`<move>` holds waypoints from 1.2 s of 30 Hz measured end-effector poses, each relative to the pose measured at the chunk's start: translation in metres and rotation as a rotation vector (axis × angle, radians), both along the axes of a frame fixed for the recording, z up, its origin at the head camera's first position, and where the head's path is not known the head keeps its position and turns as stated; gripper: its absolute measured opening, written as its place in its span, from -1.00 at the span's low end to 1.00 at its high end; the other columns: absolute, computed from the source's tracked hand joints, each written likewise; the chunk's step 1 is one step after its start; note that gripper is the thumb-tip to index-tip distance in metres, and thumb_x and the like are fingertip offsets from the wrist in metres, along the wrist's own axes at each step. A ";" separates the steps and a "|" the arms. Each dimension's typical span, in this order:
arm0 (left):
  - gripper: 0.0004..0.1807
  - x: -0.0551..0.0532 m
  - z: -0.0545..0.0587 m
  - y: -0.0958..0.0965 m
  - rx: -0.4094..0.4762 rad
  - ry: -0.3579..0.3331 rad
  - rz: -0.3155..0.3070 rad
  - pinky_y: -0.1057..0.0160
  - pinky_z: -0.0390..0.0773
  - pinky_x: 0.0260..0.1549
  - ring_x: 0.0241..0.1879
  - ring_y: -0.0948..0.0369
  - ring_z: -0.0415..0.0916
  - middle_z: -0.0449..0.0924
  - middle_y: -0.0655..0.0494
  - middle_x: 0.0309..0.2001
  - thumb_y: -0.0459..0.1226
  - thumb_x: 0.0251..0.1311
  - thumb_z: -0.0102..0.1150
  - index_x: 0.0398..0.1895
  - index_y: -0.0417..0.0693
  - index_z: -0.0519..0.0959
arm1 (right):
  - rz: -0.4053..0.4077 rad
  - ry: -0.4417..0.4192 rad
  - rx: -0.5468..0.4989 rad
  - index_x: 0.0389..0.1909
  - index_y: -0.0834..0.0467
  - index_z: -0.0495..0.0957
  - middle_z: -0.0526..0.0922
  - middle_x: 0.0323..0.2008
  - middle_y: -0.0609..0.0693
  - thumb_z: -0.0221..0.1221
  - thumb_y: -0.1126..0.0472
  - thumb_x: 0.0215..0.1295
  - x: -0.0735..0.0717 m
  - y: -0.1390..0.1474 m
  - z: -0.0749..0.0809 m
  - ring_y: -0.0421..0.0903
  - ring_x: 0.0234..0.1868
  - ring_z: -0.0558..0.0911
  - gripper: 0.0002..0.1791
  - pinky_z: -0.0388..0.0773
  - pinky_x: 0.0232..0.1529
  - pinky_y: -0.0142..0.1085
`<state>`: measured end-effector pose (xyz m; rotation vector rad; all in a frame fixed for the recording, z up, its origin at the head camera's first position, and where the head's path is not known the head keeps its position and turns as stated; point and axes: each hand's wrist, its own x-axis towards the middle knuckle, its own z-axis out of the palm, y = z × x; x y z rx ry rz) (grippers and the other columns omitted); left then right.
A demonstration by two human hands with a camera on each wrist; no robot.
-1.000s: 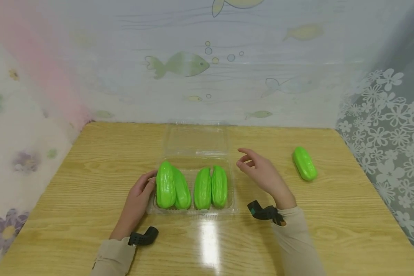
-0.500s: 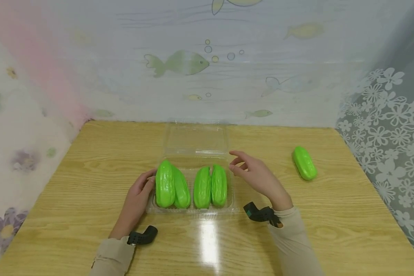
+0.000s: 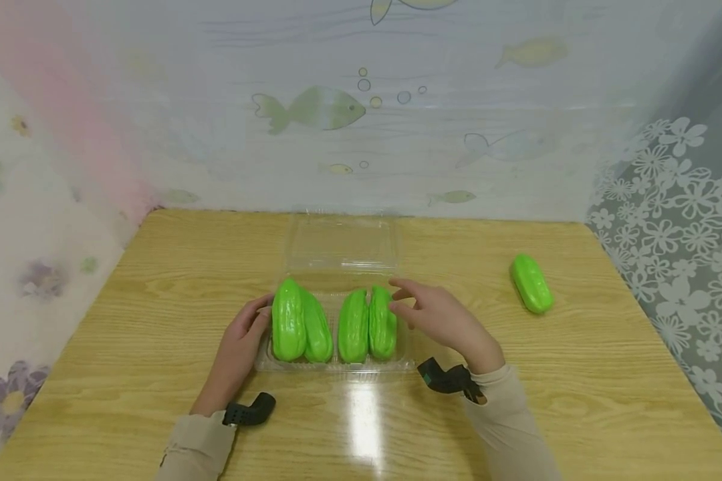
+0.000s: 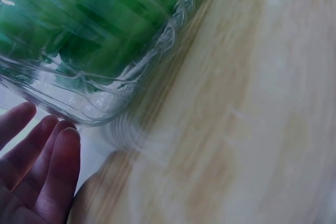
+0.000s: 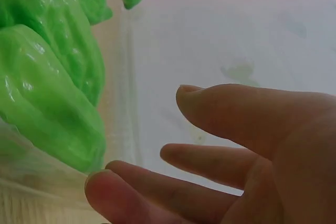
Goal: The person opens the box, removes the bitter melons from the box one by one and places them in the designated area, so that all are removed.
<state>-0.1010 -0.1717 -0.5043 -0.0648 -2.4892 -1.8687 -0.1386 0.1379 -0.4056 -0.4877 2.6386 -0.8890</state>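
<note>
A clear plastic clamshell box (image 3: pixel 337 369) lies on the table with its lid (image 3: pixel 344 244) folded back. Two green ridged gourd-like pieces, one of them the leftmost gourd (image 3: pixel 289 324), lean together in its left half. In the right half lie two more, including the rightmost gourd (image 3: pixel 383 327). My left hand (image 3: pixel 241 347) rests against the box's left side, its straight fingers (image 4: pixel 63 166) touching the clear wall. Over the box's right edge, my right hand (image 3: pixel 442 317) hovers with loosely bent fingers, fingertips close to the rightmost gourd. Contact there is unclear.
Another green gourd (image 3: pixel 531 284) lies apart on the wooden table (image 3: pixel 577 387), to the right. A wall covering with fish (image 3: pixel 327 110) stands behind the table's far edge. Flowered coverings flank both sides.
My right hand has moved left and slightly nearer me, from beside the box to over its right edge by the rightmost gourd. The left hand and the gourds stay put.
</note>
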 end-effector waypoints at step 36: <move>-0.59 0.003 0.008 0.003 0.017 -0.018 0.004 0.10 0.25 0.03 0.07 0.22 0.28 0.31 0.23 0.15 0.01 0.31 -0.22 0.18 0.17 0.32 | 0.136 0.146 0.324 0.25 0.04 0.26 0.56 -0.07 -0.04 0.03 -0.11 0.23 0.002 -0.022 -0.021 0.00 0.02 0.46 -0.40 0.32 0.05 -0.13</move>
